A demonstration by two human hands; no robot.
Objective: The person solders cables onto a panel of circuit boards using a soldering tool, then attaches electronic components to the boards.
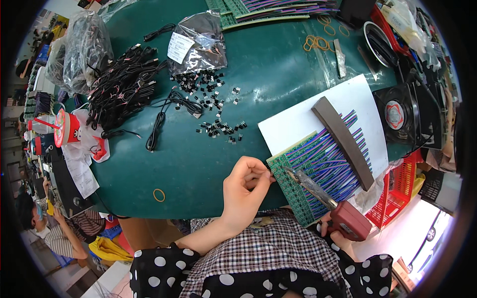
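Observation:
A green circuit board panel lies in front of me, with rows of purple and blue wires running off it. My left hand is closed in a pinch at the panel's left edge; whatever sits between its fingertips is too small to make out. Under the panel's near side, my right hand grips the dark red handle of a soldering iron. The iron's metal barrel slants up and left over the board, its tip close to the left fingertips. A dark brown bar lies across the wires, on a white sheet.
Loose small black components are scattered left of the sheet. Beyond them lie a clear plastic bag and a heap of black cables. A red cup stands far left. At right are a black fan and a red crate.

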